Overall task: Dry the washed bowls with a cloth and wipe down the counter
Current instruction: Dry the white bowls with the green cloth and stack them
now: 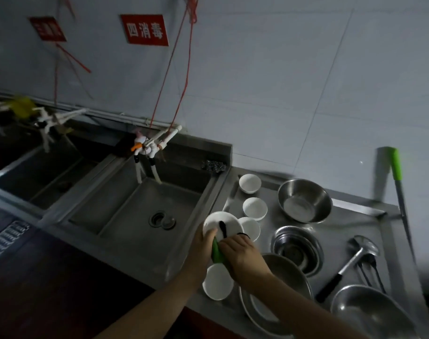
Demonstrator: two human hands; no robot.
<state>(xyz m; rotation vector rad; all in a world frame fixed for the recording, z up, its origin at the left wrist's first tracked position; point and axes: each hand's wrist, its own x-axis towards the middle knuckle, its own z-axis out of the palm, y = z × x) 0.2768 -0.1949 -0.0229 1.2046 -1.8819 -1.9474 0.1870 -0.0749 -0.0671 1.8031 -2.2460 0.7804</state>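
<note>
My left hand (203,243) grips the near rim of a white bowl (217,222), tilted up above the counter's left edge. My right hand (244,255) holds a green cloth (217,253) against that bowl, with dark cloth ends lying inside it. More white bowls stand on the steel counter (338,231): one at the back (250,183), one nearer (255,208), one (251,228) partly behind the held bowl, and one (217,282) below my hands.
A steel sink (145,204) lies left of the counter, with taps at its back. On the counter are steel bowls (305,200), stacked steel bowls (297,249), a ladle (352,260), steel basins at the front, and a green-handled tool (399,182) against the wall.
</note>
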